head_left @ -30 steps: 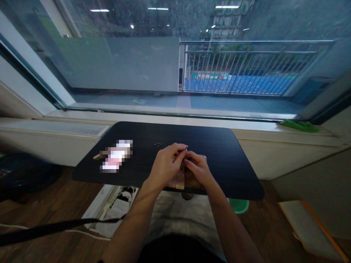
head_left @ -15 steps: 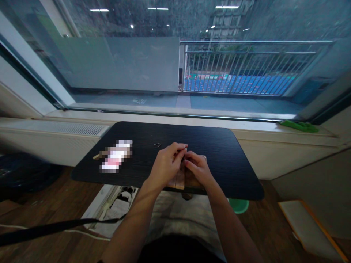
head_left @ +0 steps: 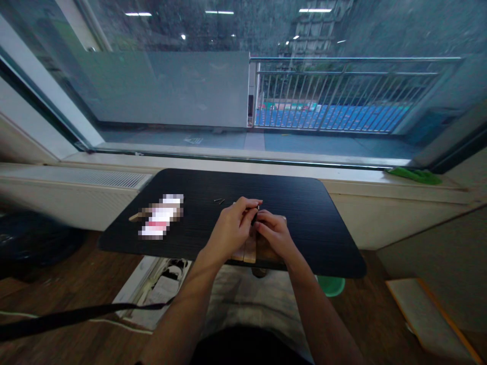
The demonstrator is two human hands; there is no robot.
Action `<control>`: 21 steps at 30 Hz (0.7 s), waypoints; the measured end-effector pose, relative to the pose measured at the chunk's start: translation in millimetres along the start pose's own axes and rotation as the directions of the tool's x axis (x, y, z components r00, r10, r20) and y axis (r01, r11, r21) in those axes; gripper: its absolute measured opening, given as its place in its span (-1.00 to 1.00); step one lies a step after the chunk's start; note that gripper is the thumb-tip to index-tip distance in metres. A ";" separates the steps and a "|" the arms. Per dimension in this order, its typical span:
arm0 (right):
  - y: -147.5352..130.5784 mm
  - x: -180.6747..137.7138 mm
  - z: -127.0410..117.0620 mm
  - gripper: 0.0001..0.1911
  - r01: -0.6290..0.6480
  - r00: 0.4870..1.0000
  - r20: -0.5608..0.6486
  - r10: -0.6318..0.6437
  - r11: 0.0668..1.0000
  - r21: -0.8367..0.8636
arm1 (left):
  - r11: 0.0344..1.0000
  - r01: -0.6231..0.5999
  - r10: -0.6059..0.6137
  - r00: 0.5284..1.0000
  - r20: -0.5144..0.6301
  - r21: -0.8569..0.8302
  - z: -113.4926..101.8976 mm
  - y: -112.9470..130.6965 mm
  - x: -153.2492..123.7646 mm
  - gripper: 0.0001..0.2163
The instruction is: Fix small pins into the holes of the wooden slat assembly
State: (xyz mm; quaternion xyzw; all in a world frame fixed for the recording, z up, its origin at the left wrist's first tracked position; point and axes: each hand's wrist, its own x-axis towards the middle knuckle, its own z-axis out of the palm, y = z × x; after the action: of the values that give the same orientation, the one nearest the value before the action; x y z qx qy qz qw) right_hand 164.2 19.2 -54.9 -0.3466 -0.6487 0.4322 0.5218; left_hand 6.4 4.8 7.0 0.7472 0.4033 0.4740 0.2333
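My left hand (head_left: 232, 225) and my right hand (head_left: 274, 230) meet over the near edge of a black table (head_left: 304, 203). The fingers of both are closed in a pinch. A small dark thing (head_left: 254, 218) shows between the fingertips, too hidden to name. Beneath the hands lie flat brown wooden pieces (head_left: 249, 252), partly covered by fingers and palms. Beyond my left hand, a few thin metal pins (head_left: 218, 201), screws or nails, rest on the tabletop.
On the table's left lies a pixelated bright object (head_left: 162, 218) beside a light wooden stick (head_left: 136, 217). A window sill (head_left: 243, 165) borders the far edge. Below are a green basin (head_left: 332, 285), a white box (head_left: 152, 294) and a black strap (head_left: 76, 310). A green cloth (head_left: 414, 175) sits at right.
Both hands stay in nearly the same place. The fingertips shift slightly, and a little more of the dark thing between them shows.
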 end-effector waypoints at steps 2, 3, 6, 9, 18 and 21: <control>0.4 0.2 -0.5 -0.90 0.001 1.000 -0.008 -0.002 1.000 -0.011 | 1.000 0.008 -0.008 1.000 0.007 -0.019 -0.5 1.2 0.2 -0.86; 0.5 0.2 -0.7 -0.89 0.001 1.000 -0.014 -0.001 1.000 -0.014 | 0.999 0.012 -0.011 1.000 0.011 -0.031 -0.8 1.7 0.3 -0.86; -0.1 0.4 -1.1 -0.88 0.011 1.000 -0.023 -0.012 0.999 -0.032 | 0.998 0.025 -0.024 1.000 0.016 -0.064 -1.4 2.6 0.7 -0.86; -1.8 0.5 -1.2 -0.87 0.029 0.999 -0.021 -0.031 0.998 -0.056 | 0.996 0.033 -0.032 0.999 0.022 -0.081 -1.7 3.7 0.9 -0.86; -4.7 1.1 -2.4 -0.84 0.050 0.999 0.011 -0.049 0.995 -0.084 | 0.998 0.030 -0.030 1.000 0.000 -0.063 0.2 -1.1 -2.0 -0.86; -4.4 1.3 -2.4 -0.86 0.048 0.999 0.013 -0.047 0.995 -0.082 | 1.000 0.021 -0.022 1.000 -0.019 -0.020 0.6 -3.1 -2.7 -0.87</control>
State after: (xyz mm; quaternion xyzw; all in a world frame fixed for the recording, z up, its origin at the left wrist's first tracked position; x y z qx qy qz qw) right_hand 166.3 19.1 -50.2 -0.3501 -0.6769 0.3945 0.5134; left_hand 5.2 4.4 3.1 0.7357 0.4089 0.4827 0.2419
